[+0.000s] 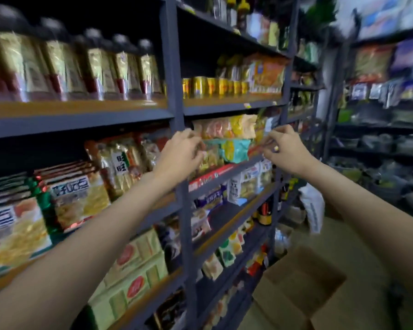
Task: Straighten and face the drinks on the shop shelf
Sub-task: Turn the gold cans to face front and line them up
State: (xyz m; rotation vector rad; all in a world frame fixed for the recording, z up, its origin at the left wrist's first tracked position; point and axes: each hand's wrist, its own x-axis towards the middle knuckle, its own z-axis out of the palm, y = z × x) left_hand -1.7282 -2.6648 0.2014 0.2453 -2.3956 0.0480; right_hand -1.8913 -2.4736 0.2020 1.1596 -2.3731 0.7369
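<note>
Forearms: both reach up from the lower corners of the frame toward its centre, bare, nearest the lens.
Left hand [181,151]: fingers curled at the left edge of a stack of snack packets [227,139] on the middle shelf [215,173]; it seems to pinch a packet edge, though blur hides the contact.
Right hand [284,148]: fingers bent at the right end of the same stack, fingertips drawn together; whether they pinch a packet or only touch it I cannot tell.
Step in hand: judged to be squaring up the packets, one hand at each end.
Doing it well: press inward evenly from both ends, pull the stack forward to the shelf lip, and turn printed faces outward; soft bags slump, so support the lower teal packet while shifting the orange one above.
Task's thing, cans: a row of yellow drink cans [215,86] stands on the shelf above the hands, centre of frame, close-packed and upright, labels smeared by motion.
Task's thing, bottles: tall gold-and-red bottles [81,67] with dark caps line the upper left shelf, upright, side by side.
Progress: both drink rows look fairly even; neither hand is on them.
Floor: an open cardboard box [303,289] sits lower right.
</note>
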